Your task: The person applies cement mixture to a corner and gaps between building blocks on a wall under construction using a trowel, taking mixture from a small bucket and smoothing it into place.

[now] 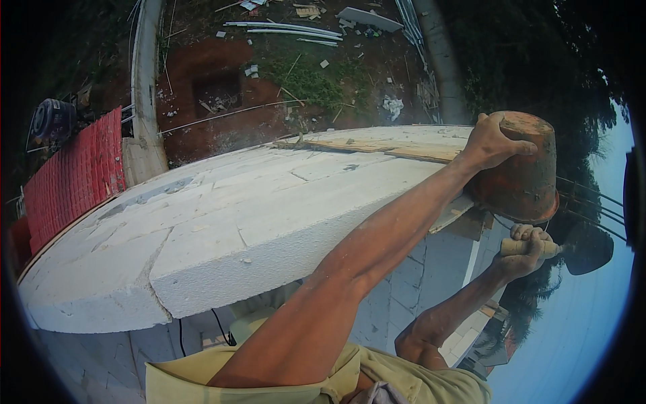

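- Ground [296, 74]: reddish soil with grass and scattered debris, lying beyond both grips and well below the wall.
- Wall [222, 209]: pale blocks with visible joints, its broad top extending left from the left hand's grip; the near edge is chipped in places.
- Roofing [77, 175]: red, ribbed sheet, well to the left of both grips, past the wall's far left side.
- Shirt [296, 384]: yellowish, worn by the person, nearer the body than either grip.
- Boards [377, 148]: thin, brown wood lying along the wall's top, just left of the left hand's grip.
- Bucket [515, 172]: orange-brown and stained, directly at the left hand's grip, beside the right end of the wall. It is tilted, with the flared rim toward the right hand; whether it rests on the wall is unclear.
- Trowel [553, 249]: pale handle inside the right hand's grip, dark blade projecting to the right of it, just below the bucket.
- Left hand [496, 143]: clamped on the bucket near its narrower end, thumb laid across the side.
- Right hand [527, 252]: fingers closed around the trowel's handle, nearer the body than the left hand.
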`<state>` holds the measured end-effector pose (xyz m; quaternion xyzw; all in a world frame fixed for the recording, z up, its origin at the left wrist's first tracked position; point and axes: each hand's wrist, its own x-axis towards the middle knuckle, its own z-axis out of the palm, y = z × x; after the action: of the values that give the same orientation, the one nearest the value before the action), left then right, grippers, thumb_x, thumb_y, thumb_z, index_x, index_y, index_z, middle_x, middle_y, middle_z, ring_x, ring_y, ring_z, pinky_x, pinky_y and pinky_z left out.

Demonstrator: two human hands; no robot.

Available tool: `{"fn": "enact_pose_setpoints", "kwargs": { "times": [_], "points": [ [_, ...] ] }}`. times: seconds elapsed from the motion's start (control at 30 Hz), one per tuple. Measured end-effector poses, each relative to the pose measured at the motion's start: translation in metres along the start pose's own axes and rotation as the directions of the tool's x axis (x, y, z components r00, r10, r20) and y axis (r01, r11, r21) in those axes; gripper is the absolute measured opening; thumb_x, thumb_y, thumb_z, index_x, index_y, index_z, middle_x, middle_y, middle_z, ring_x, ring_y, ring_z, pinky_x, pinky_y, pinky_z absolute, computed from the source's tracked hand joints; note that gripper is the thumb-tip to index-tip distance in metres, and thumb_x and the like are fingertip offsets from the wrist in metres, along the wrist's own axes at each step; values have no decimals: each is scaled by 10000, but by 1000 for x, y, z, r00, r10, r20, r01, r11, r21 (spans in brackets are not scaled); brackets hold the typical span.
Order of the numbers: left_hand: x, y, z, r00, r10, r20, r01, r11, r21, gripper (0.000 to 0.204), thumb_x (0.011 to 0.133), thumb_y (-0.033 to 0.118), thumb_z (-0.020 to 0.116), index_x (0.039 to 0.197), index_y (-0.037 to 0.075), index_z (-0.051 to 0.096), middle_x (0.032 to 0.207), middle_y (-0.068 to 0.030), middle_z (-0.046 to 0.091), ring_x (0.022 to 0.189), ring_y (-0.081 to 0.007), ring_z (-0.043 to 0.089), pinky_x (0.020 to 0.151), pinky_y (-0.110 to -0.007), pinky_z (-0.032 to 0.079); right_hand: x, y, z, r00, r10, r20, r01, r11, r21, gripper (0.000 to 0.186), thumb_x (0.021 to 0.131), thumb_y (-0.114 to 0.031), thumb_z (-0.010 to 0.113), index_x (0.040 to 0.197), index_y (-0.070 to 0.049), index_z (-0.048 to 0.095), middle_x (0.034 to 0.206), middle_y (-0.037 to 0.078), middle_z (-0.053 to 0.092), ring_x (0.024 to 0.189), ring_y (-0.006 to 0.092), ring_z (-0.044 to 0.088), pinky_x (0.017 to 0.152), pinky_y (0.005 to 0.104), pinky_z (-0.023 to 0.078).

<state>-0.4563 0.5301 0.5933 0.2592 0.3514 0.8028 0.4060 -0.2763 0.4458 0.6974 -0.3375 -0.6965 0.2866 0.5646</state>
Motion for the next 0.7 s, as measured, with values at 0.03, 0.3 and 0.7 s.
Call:
{"fn": "enact_pose_setpoints", "kwargs": {
  "times": [0.03,0.3,0.7],
  "points": [
    [1,0,0,1000,-19,8,20,998,-54,846,642,514,936,1252,-24,702,1136,-178,768,1066,-273,738,969,-373,573,1,0,0,999,-16,-45,16,1000,-3,106,881,-29,565,876,-48,461,723,73,467,599,161,487,567,325,441],
    [1,0,0,1000,23,9,-23,998,-65,834,639,517,939,1237,-18,713,1130,-166,773,1053,-268,744,957,-368,574,4,1,-1,1000,-19,19,18,1000,19,115,874,-40,564,867,-53,450,722,69,460,596,158,486,547,314,434],
    [0,8,-5,999,7,44,-3,995,-96,810,672,521,925,1251,-6,718,1143,-153,769,1054,-253,734,952,-360,570,1,-6,6,1000,-11,-16,11,1000,26,110,860,-28,552,879,-61,449,720,67,455,595,160,488,572,319,453]
  ]
}}
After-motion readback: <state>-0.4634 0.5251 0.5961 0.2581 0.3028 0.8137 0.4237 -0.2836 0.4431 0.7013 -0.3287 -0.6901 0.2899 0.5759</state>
